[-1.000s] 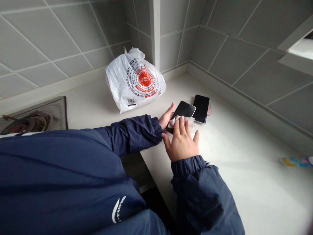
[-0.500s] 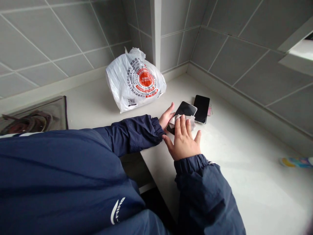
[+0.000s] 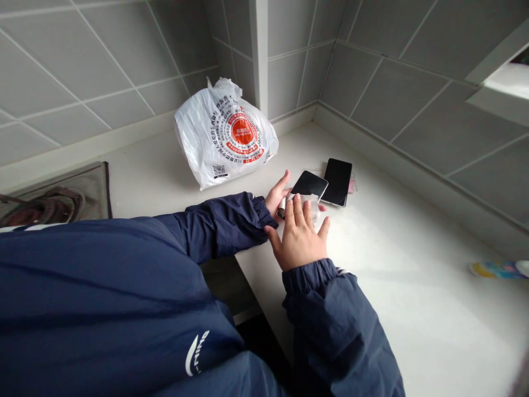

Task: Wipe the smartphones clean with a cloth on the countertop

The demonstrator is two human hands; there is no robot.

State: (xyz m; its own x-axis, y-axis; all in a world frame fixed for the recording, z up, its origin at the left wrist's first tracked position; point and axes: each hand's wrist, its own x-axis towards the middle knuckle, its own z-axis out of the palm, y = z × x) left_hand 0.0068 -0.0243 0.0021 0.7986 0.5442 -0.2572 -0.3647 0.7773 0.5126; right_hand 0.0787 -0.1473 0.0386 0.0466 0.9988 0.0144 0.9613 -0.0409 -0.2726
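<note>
My left hand [image 3: 278, 196] is closed around a dark-screened smartphone [image 3: 309, 184], held from below and from the left side, with its thumb raised. Fingertips of that hand show at the phone's right edge. A pale, thin wipe [image 3: 311, 203] lies over the lower part of the screen. My right hand [image 3: 301, 238] presses flat on the wipe, its fingers stretched out and its thumb spread to the side. Just right of the held phone, a second black-screened device [image 3: 338, 182] lies on the counter, with something pinkish partly hidden beneath it.
A white plastic bag [image 3: 225, 132] with red and black print stands on the counter [image 3: 392, 264] against the tiled wall. At the left is a stove burner [image 3: 53, 201]. A colourful packet [image 3: 498, 269] lies near the right edge. The counter's front edge runs below my arms.
My right hand has slid the wipe slightly left and down over the phone. More of the upper screen shows, and the left fingertips have come into sight at the right edge.
</note>
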